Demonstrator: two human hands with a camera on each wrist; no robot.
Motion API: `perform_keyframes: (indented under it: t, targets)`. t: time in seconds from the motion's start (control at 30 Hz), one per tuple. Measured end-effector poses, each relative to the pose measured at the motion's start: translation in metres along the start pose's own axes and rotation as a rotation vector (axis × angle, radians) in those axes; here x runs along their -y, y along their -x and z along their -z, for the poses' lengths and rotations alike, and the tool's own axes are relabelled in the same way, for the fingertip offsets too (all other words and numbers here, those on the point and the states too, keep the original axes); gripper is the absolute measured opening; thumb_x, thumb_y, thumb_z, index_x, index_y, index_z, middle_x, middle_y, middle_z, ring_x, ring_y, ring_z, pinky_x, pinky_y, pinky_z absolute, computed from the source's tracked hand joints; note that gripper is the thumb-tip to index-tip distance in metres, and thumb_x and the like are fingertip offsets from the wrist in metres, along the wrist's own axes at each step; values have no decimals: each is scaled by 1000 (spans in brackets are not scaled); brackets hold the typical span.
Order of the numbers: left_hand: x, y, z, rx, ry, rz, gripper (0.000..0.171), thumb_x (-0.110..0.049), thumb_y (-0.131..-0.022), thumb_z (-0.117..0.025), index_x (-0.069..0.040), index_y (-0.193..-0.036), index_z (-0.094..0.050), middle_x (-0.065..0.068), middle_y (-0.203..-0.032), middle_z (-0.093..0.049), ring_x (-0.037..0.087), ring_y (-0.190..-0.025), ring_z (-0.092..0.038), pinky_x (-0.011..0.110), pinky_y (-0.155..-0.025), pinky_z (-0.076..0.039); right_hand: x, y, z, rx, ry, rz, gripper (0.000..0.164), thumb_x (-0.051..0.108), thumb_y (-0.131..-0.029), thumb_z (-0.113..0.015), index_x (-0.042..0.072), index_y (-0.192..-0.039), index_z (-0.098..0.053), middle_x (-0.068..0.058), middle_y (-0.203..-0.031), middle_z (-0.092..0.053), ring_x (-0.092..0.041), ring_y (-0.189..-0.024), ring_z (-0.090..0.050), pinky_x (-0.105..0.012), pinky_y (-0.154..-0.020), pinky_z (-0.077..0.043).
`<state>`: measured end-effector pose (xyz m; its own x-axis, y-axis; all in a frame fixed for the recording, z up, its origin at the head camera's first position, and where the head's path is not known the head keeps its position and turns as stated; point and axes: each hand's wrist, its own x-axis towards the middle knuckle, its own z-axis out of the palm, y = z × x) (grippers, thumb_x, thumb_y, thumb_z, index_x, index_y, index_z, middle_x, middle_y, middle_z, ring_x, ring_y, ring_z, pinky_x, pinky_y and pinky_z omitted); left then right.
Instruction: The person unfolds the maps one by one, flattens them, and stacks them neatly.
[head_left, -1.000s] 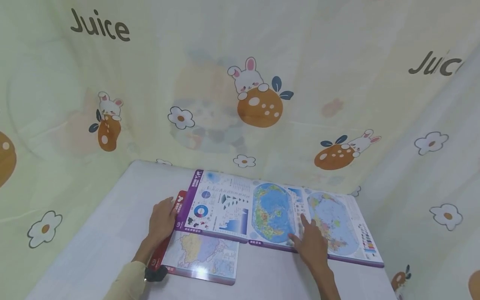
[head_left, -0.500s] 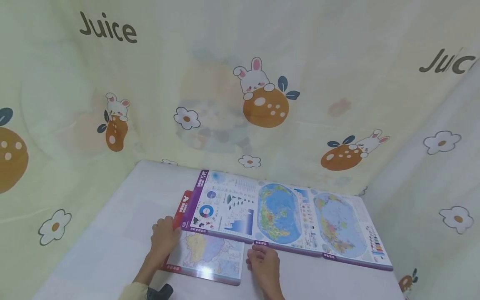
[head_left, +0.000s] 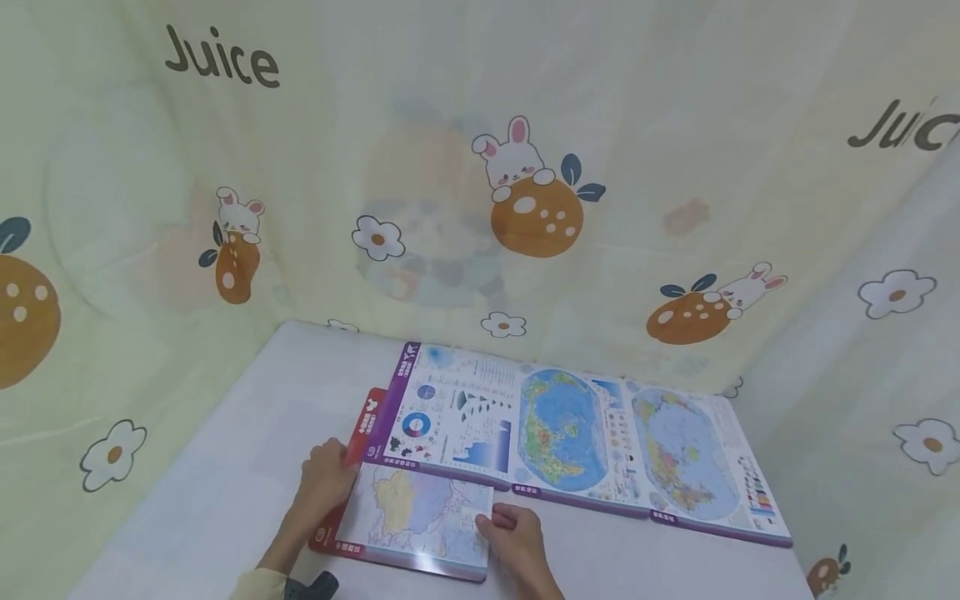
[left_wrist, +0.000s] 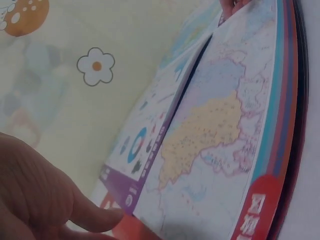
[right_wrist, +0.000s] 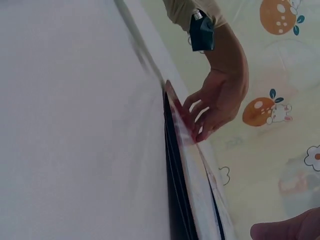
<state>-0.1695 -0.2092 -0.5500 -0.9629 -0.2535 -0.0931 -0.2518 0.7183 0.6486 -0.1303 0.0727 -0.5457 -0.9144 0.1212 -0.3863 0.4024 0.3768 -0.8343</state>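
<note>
A red-spined folding map [head_left: 408,512] lies partly under a wide unfolded purple-edged map [head_left: 465,417]. My left hand [head_left: 324,475] rests at the red map's left edge. In the right wrist view, this left hand [right_wrist: 217,102] has its fingertips on the red strip, and the left wrist view shows its thumb [left_wrist: 95,215] beside that strip. My right hand [head_left: 517,537] pinches the red map's right edge, thumb on top; its lower fingers are hidden. Layered coloured page edges [left_wrist: 285,100] show along the red map's near side.
A white table [head_left: 247,433] bears both maps. Behind and beside it hangs a pale curtain [head_left: 600,283] with rabbits, oranges and flowers. The purple-edged map runs along the table's back edge to the right. A dark band [head_left: 311,586] sits on the left wrist.
My right hand has left the purple-edged map and come left to the red map's right edge. My left hand has slid slightly nearer along the red spine. The head view has shifted slightly.
</note>
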Motion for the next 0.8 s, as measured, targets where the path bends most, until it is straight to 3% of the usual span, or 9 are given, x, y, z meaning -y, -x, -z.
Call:
perform_keyframes:
  t: [0.17, 0.37, 0.57, 0.7, 0.8]
  targets:
    - [10, 11, 8, 26, 26, -14, 26, -12, -94, -65, 10, -105, -57, 18, -87, -63, 23, -72, -62, 32, -59, -52, -7, 1, 1, -41, 45, 39, 38, 19, -91, -70, -10, -116, -64, -17, -103, -70, -24, -94, -66, -38, -83, -58]
    - [18, 15, 14, 50, 55, 6, 25, -14, -92, -68, 7, -97, -58, 14, -81, -63, 20, -69, -60, 31, -58, -50, -16, -2, 5, -118, 170, 65, 27, 25, -90, -70, -1, -98, -72, -5, -82, -71, -14, -73, -64, -29, -64, -51]
    - [27, 16, 13, 114, 101, 83, 26, -14, -88, -72, 5, -96, -56, 15, -84, -62, 21, -72, -59, 29, -59, -49, -20, -2, 12, -105, 200, 46, 25, 28, -90, -71, 3, -89, -73, -1, -70, -68, -14, -64, -60, -29, -63, -46]
    - [31, 20, 15, 185, 195, 139, 30, -15, -87, -74, 5, -99, -54, 17, -92, -60, 21, -77, -60, 29, -62, -49, -19, 0, 23, -95, 228, 86, 30, 34, -88, -75, 4, -82, -75, 0, -67, -68, -14, -67, -58, -34, -66, -48]
    - [32, 25, 20, 234, 271, 165, 31, -15, -85, -76, 5, -98, -56, 16, -92, -64, 20, -75, -62, 29, -62, -51, -19, 1, 33, -36, 202, 92, 34, 36, -86, -77, 3, -81, -76, 1, -64, -67, -14, -66, -56, -32, -62, -48]
